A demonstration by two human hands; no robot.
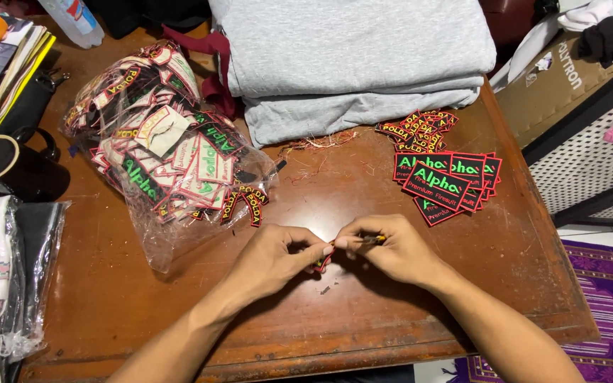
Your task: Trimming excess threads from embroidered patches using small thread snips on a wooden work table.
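**A:** Both hands are low over the wooden table (363, 298), right in the middle of the view; the left hand (272, 259) is curled in tight, fingers narrowed to a pinch, thumb and forefinger closed on a small red-edged patch (323, 264); only a sliver of that patch peeks out below the fingertips.

**B:** And the right hand (390, 250)?

**A:** Closed just as narrowly; its fingertips meet the left's, nearly touching, and they grip a small dark tool with a yellow spot (373, 240); what kind of tool it is, nobody could say from here, it is too small and mostly covered.

**B:** So neither hand is open at all?

**A:** Neither; both are pinched shut on what they hold; the patch sits between the two hands, just above the tabletop.

**B:** What lies about them?

**A:** To the left, a clear plastic bag (172, 167) spilling embroidered patches, some face down and white; to the right, well apart from the hands, a fanned stack of black patches with green lettering (443, 183), and behind it a heap of smaller red-bordered patches (420, 128); at the far edge, folded grey cloth (352, 64), with loose thread scraps (317, 142) just in front; a black mug (8, 167) stands at the left edge.
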